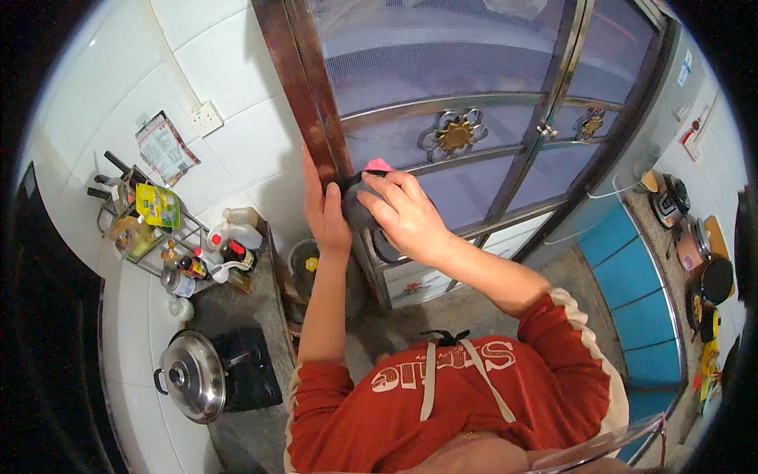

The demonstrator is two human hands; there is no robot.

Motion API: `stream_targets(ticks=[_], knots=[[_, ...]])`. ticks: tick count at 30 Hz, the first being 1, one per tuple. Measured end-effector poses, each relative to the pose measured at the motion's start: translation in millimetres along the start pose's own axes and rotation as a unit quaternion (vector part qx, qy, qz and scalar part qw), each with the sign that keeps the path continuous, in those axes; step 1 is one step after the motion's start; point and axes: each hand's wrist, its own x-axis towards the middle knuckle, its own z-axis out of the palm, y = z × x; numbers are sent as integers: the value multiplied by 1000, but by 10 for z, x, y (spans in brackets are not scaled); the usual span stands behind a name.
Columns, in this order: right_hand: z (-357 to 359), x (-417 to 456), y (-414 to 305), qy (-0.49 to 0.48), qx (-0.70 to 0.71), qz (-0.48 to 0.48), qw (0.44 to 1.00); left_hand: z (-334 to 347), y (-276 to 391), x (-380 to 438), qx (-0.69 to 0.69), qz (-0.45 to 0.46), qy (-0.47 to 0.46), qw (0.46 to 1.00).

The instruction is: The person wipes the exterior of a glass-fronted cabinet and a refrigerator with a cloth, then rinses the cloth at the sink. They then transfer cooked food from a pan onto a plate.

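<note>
A dark grey, rounded object (357, 214) with a black rim and a loop-like part low on its side is in front of the cabinet. My right hand (400, 216) grips it from the right, fingers bent over its upper edge. Along its left side stands my left hand (327, 222), upright with the fingers stretched up over the cabinet's brown frame. Whether that palm bears on the object or the frame cannot be told. Something pink (379, 165) shows just behind the black rim. The object's underside and inside are hidden.
The tall glass-doored cabinet (438, 101) stands ahead. At left, a dark counter (237, 438) bears a lidded steel pan (195, 376), and a rack (139, 252) carries bottles and knives. A lidded bin-like container (299, 266) sits beside the cabinet. Blue cupboards (639, 314) line the right.
</note>
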Motion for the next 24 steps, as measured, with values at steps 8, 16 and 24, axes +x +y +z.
stream_targets(ticks=[8,16,24], knots=[[-874,-264,404,-22,46,54,997,81,-135,-26,142,58,29,988],[-804,941,153,1,-2,-49,999,138,-78,-10,89,62,33,994],[-1415,707,588,-20,-19,1,1000,110,-52,-83,160,53,47,985]])
